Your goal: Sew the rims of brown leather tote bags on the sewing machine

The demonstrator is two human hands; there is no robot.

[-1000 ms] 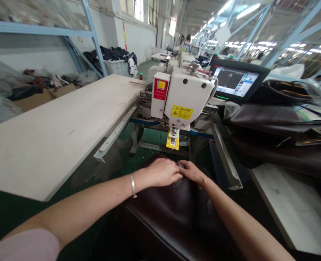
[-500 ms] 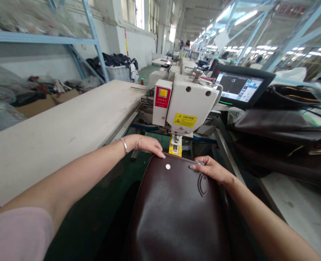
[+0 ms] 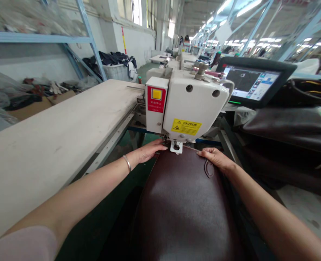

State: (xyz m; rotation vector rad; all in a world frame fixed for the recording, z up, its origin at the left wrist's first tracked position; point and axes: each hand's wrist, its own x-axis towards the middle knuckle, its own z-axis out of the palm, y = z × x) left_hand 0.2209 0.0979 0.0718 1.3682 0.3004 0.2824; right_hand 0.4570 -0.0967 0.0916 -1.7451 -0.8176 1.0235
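Observation:
A dark brown leather bag hangs toward me with its stitched top edge under the head of a white sewing machine. The machine's white presser plate, with a round opening, sits over that edge. My left hand pinches the bag's top left corner, its fingertips beside the plate and partly hidden. At the top right, my right hand grips the edge with the thumb on the leather, just above a leaf-shaped loop. The white disc on the bag is out of sight.
On the left runs a long pale table. A lit control screen stands right of the machine, with a pile of dark leather pieces beyond. A bin of dark cloth sits at the back. One person is far off.
Both hands have pushed the bag's top edge forward, under the machine head. The presser plate now lies over the leather, and the yellow piece beneath it is covered. My view has moved closer.

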